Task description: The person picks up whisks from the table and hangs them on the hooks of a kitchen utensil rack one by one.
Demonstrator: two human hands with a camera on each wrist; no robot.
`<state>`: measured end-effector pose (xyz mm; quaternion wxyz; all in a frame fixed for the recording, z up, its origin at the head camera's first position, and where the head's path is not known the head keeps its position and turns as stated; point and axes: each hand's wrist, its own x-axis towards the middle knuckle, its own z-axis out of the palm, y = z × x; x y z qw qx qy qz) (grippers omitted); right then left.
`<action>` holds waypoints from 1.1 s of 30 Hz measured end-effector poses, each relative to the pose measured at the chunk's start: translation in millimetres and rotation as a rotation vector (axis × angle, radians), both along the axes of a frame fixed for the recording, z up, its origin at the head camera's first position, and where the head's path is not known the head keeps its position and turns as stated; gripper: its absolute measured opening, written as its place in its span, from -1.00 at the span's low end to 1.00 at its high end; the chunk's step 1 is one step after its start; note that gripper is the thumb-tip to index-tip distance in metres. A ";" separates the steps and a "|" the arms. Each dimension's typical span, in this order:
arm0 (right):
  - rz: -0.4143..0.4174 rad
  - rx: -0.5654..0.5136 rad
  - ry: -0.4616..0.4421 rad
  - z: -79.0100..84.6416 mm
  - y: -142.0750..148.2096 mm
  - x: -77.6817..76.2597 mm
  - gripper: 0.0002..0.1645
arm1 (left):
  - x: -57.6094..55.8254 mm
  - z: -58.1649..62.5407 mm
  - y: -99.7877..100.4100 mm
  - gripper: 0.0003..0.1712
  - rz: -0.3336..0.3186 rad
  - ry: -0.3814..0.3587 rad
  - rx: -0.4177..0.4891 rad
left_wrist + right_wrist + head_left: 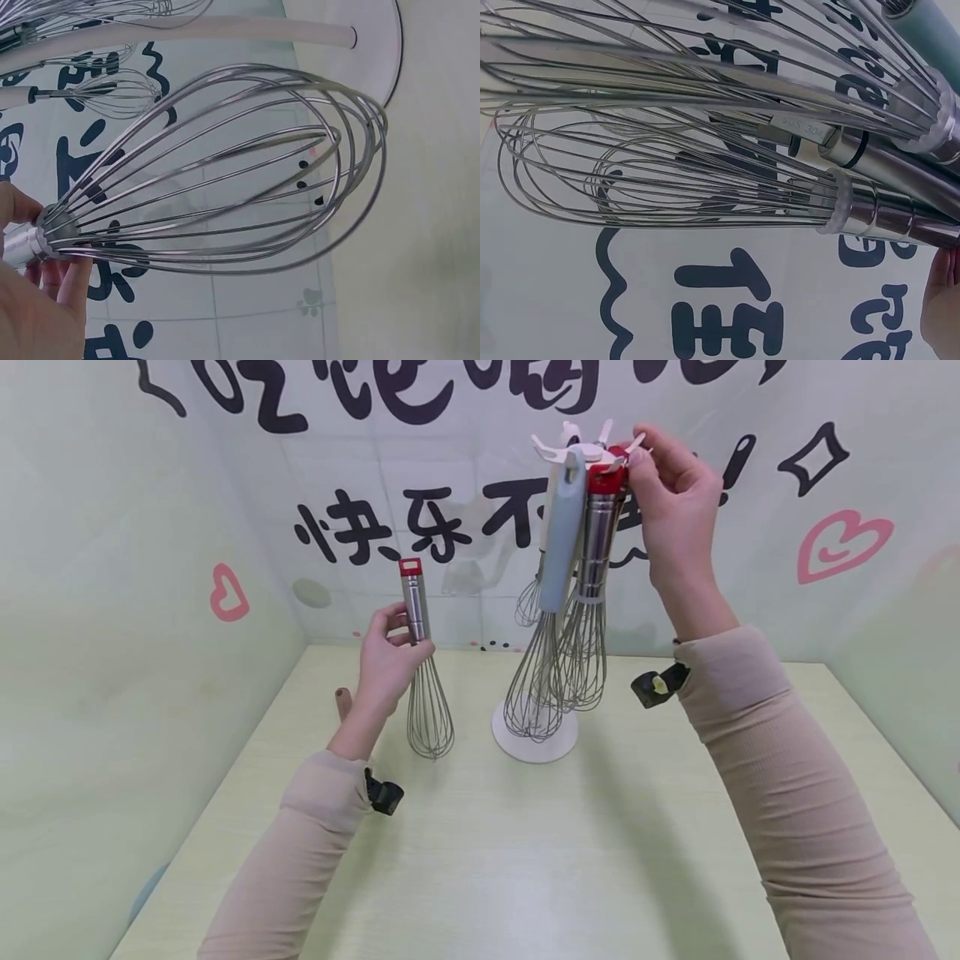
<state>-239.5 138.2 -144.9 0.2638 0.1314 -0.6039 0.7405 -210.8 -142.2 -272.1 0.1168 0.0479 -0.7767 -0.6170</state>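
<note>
My left hand (386, 656) holds a whisk (431, 714) by its steel handle, red loop end up and wires down, left of a white hanging stand (517, 747). In the left wrist view, the fingers grip the handle near the wires of this whisk (225, 180). At the stand's hooked top, my right hand (678, 497) pinches the red end of a steel-handled whisk (862, 206); its fingertips are partly hidden by a hook. Beside it hang another red-ended steel whisk (596, 547) and a whisk with a light blue handle (564, 531).
A brown handle end (343, 702) shows behind the left wrist. A smaller whisk with a pale handle (112, 94) hangs farther back on the stand. A lettered wall sheet (360, 527) rises behind the pale table (480, 860). Something blue (148, 893) lies at the left edge.
</note>
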 end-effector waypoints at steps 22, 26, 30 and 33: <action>0.024 0.028 -0.021 3.6 2.5 0.3 -0.63 | 14.4 45.0 35.5 -0.27 -0.110 0.179 0.047; 0.035 0.022 -0.023 3.6 1.9 -0.6 -0.64 | 16.9 50.7 41.1 -0.26 -0.129 0.197 0.051; 0.040 0.023 -0.019 3.8 1.2 -1.8 -0.64 | 18.0 54.1 45.5 -0.25 -0.134 0.211 0.053; 0.040 0.028 -0.019 4.3 1.1 -2.6 -0.64 | 17.8 56.4 48.6 -0.26 -0.138 0.223 0.058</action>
